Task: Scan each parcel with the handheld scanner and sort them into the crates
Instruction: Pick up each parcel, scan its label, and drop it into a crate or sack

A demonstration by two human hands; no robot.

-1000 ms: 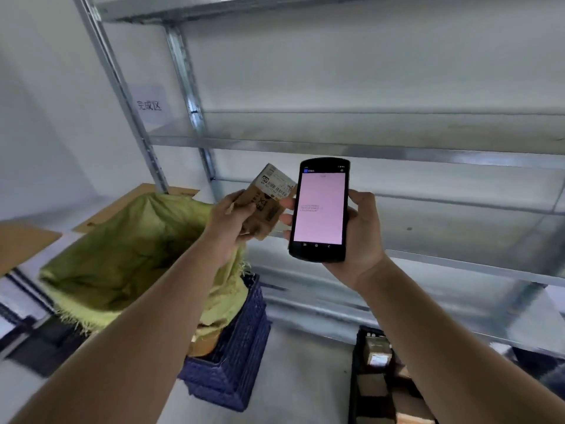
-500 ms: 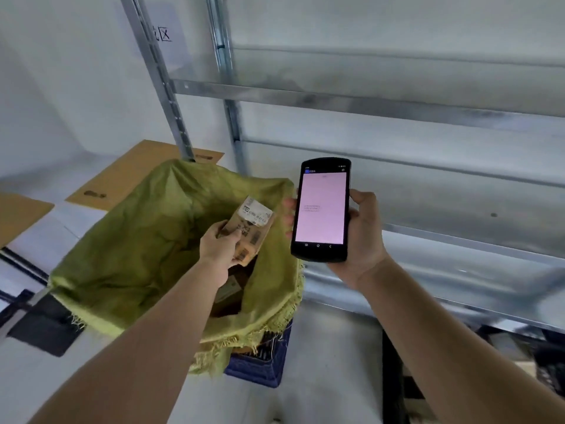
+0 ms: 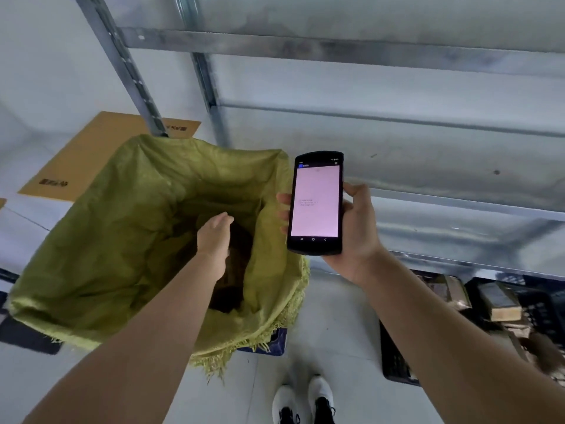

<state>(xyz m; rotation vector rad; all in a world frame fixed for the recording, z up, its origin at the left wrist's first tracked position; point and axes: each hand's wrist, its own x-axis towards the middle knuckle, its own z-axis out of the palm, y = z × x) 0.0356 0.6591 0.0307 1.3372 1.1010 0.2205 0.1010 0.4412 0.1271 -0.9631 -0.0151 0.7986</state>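
Parcel no longer in the left hand, which now hangs empty, fingers relaxed, over the dark contents of the yellow-green sack lining the blue crate: dropped, sorted; right hand grips the handheld scanner.

We are looking down at a pale tiled floor. Below and left of our right hand's grip a blue crate is sitting on it, lined with a yellow-green woven sack. Further left, flattened cardboard sheets are lying on the tiles beside a dark mat. Below and right of the grip a black crate holding brown parcels is resting under the metal shelving. Our white shoes are standing underneath it.
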